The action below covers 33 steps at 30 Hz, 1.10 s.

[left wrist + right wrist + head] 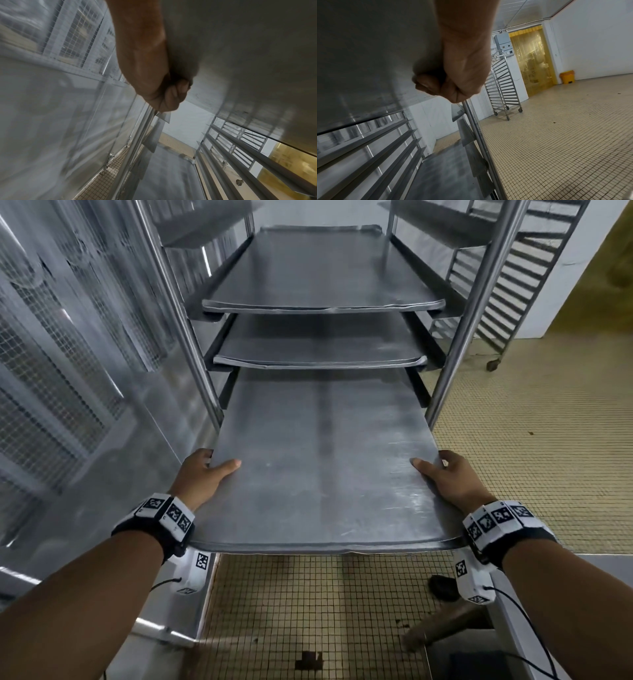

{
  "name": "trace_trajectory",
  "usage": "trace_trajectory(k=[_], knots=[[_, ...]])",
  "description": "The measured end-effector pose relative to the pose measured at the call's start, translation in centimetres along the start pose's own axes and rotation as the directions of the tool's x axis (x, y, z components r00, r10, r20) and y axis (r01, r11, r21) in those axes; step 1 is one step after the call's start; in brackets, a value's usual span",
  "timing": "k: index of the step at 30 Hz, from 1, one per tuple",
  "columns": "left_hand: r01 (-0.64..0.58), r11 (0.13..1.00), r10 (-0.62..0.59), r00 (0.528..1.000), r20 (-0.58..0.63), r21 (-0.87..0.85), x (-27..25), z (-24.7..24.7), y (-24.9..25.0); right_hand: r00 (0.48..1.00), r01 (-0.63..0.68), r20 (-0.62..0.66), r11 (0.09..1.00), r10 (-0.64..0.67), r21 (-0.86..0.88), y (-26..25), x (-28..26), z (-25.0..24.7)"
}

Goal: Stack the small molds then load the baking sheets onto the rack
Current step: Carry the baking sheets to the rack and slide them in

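Nearest the head camera are the two forearms with marker-covered wristbands, each reaching forward to one long side of the baking sheet (318,467), which is held level in front of the rack (469,313) with its far end already between the rack's uprights and its near end out over the tiled floor (308,611). The left hand (202,474) takes the sheet's left edge and the right hand (445,477) the right edge, at matching spots partway along its length. Each grip is clenched on the sheet: thumb flat on top, fingers (173,93) curled under the edge, as both wrist views show from below. The sheet looks like thin, stiff, scuffed metal, so it should stay flat and carry easily for its span, though I judge the smooth surface slippery and the rim narrow; a two-sided hold near the middle of the long edges keeps it balanced. Above it in the rack sit two loaded sheets (322,272), one rung apart. Sliding further likely wants both edges seated level on the side rails. No small molds are visible.
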<state>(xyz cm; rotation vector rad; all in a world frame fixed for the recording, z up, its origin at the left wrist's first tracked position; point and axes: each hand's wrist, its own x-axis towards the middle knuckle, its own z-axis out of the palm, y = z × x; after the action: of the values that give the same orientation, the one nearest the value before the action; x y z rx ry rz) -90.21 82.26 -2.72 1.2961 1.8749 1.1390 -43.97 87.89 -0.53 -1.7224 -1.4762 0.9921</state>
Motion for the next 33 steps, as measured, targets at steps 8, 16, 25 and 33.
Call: trace_trajectory(k=[8, 16, 25, 33], knots=[[-0.003, 0.999, 0.002, 1.0, 0.008, 0.052, 2.0, 0.3, 0.4, 1.0, 0.0, 0.006, 1.0, 0.0, 0.001, -0.7, 2.2, 0.0], [0.057, 0.99, -0.064, 0.996, 0.055, 0.126, 3.2, -0.4, -0.1, 1.0, -0.007, 0.019, 0.998, 0.008, -0.054, -1.6, 2.5, -0.3], [0.101, 0.993, -0.109, 0.979, 0.174, 0.059, -0.2, -1.5, 0.2, 0.995, -0.003, 0.101, 0.976, 0.025, -0.218, -1.2, 0.2, -1.2], [-0.116, 0.807, -0.007, 0.979, 0.206, 0.58, -6.4, -1.0, 3.0, 0.992, 0.054, 0.128, 0.908, 0.0, -0.415, -2.6, -5.5, -2.0]])
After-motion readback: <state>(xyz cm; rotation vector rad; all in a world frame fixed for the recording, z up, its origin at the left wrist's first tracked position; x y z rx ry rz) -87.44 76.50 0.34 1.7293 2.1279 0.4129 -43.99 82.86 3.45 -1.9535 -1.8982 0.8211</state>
